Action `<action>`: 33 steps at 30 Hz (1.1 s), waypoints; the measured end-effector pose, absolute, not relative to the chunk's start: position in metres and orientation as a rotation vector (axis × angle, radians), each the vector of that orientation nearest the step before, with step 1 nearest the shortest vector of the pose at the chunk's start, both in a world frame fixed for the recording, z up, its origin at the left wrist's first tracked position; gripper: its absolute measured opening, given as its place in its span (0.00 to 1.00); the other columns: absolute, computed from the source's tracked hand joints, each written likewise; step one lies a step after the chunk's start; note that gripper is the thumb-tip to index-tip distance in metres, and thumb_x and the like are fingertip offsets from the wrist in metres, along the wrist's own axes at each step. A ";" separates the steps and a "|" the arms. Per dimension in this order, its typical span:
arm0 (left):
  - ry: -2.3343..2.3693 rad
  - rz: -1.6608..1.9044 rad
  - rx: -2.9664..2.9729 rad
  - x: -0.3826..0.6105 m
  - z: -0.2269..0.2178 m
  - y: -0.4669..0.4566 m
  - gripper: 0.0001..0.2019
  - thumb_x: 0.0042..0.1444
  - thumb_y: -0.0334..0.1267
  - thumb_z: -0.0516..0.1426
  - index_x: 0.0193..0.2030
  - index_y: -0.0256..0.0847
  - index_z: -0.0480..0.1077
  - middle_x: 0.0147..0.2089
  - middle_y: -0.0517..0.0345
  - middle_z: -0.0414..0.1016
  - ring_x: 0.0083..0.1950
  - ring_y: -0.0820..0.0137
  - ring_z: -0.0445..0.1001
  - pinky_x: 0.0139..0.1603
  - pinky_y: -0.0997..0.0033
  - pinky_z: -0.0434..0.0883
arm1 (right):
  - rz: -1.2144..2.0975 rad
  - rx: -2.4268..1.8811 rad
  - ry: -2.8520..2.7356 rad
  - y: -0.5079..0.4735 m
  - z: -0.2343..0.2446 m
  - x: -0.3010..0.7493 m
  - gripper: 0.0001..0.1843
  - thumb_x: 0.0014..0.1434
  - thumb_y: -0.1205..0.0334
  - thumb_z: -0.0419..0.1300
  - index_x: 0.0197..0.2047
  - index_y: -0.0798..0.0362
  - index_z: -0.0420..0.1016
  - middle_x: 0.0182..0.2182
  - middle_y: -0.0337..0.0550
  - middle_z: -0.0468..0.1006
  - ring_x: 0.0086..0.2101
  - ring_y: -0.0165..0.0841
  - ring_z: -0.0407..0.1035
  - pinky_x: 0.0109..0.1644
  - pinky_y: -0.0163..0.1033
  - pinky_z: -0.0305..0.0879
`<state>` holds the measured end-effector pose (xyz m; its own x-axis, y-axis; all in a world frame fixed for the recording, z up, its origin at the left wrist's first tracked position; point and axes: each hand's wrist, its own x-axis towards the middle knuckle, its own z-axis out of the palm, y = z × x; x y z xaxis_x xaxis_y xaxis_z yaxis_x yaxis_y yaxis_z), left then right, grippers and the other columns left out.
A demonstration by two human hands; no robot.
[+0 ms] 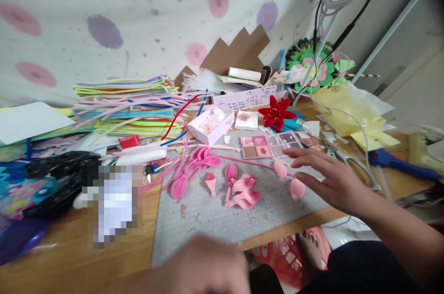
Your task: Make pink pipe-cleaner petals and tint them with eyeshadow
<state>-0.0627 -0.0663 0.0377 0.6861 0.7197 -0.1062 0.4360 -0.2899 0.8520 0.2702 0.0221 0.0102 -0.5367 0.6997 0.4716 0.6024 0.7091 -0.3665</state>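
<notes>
My right hand [329,178] is over the right side of the grey cutting mat [201,224], fingers stretched out and apart. Just beside its fingertips are two pale pink fuzzy buds [297,189]. My left hand [208,264] is a blurred shape at the bottom edge, low in front of the mat; its fingers cannot be made out. On the mat lie a pink pipe-cleaner flower [244,190] with curled petals, a small pink petal piece [210,184], and a bunch of darker pink looped petals [199,159] with long stems.
An eyeshadow palette [260,147], a white box [211,125] and a red flower [276,112] stand behind. Scissors [350,159] and a blue-handled tool [404,164] lie right. Stacked pipe cleaners [135,111] and a black plastic bag [65,178] fill the left.
</notes>
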 end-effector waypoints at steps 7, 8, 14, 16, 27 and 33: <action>1.969 0.222 1.988 -0.072 -0.003 0.009 0.15 0.53 0.50 0.54 0.22 0.42 0.64 0.21 0.63 0.67 0.25 0.69 0.65 0.26 0.71 0.52 | 0.209 -0.998 -2.313 0.022 0.007 0.277 0.09 0.61 0.64 0.56 0.46 0.47 0.67 0.55 0.46 0.69 0.54 0.41 0.66 0.53 0.48 0.68; 1.982 0.198 1.998 -0.070 -0.008 0.012 0.16 0.52 0.51 0.54 0.23 0.42 0.65 0.21 0.63 0.68 0.25 0.69 0.66 0.26 0.71 0.52 | 0.207 -0.993 -2.305 0.022 0.008 0.276 0.09 0.61 0.64 0.56 0.46 0.48 0.67 0.55 0.46 0.69 0.53 0.41 0.66 0.52 0.48 0.68; 1.947 0.366 2.028 -0.059 -0.019 0.014 0.08 0.50 0.40 0.56 0.23 0.41 0.65 0.26 0.62 0.69 0.28 0.70 0.67 0.28 0.72 0.56 | 0.218 -0.932 -2.338 0.026 0.012 0.261 0.09 0.61 0.66 0.55 0.46 0.49 0.67 0.55 0.49 0.69 0.53 0.41 0.66 0.52 0.49 0.68; 1.844 0.527 1.997 -0.059 -0.016 0.016 0.06 0.50 0.36 0.55 0.24 0.41 0.64 0.28 0.61 0.69 0.30 0.71 0.67 0.31 0.72 0.60 | 0.245 -0.906 -2.344 0.029 0.013 0.257 0.10 0.61 0.66 0.54 0.47 0.49 0.67 0.54 0.50 0.69 0.53 0.41 0.66 0.52 0.50 0.68; 1.314 0.650 1.837 -0.034 0.023 0.017 0.04 0.52 0.35 0.57 0.28 0.41 0.69 0.28 0.63 0.72 0.32 0.71 0.70 0.35 0.72 0.65 | 0.001 -0.657 -2.483 0.019 0.022 0.213 0.09 0.60 0.67 0.55 0.44 0.52 0.70 0.57 0.45 0.69 0.58 0.44 0.59 0.59 0.55 0.59; 1.298 0.585 1.956 -0.029 0.023 0.026 0.04 0.54 0.37 0.57 0.30 0.42 0.70 0.30 0.62 0.73 0.33 0.71 0.71 0.37 0.72 0.65 | -0.128 -0.744 -2.487 0.027 0.018 0.227 0.07 0.60 0.67 0.55 0.43 0.52 0.71 0.56 0.44 0.70 0.59 0.46 0.57 0.62 0.61 0.51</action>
